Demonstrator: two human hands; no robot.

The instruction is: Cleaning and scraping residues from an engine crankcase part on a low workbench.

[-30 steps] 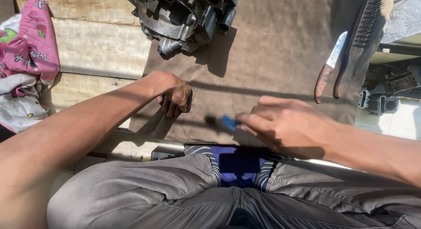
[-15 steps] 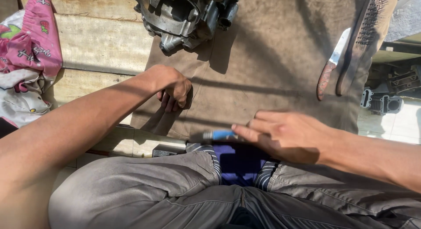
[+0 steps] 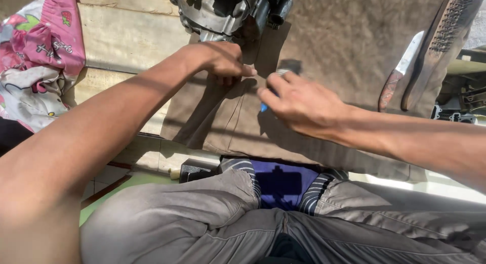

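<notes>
My right hand [image 3: 304, 104] gripped a small blue-handled tool [image 3: 264, 107] just beside my clenched left hand [image 3: 223, 61] on the brown cloth [image 3: 344, 46]; steady, short strokes seemed best.

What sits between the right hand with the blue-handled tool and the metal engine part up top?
Only the left hand. It rests on the brown cloth just below the engine part, beside the right hand and its blue-handled tool. The knife and wire brush lie off to the right.
</notes>
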